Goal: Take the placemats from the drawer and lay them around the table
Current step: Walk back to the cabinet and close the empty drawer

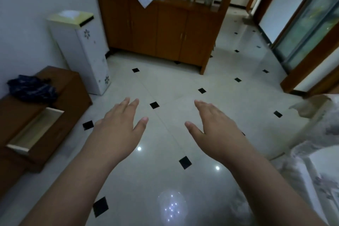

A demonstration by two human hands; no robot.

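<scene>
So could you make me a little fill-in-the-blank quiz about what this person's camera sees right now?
1. Both the left hand and the right hand are open and hold ____.
2. The drawer in the low brown cabinet stands ____.
3. A dark blue cloth lies on ____ of that cabinet.
4. The pale floor tiles carry small ____ diamonds.

Missing words: nothing; open; top; black

Two bare forearms, no sleeves visible
</scene>
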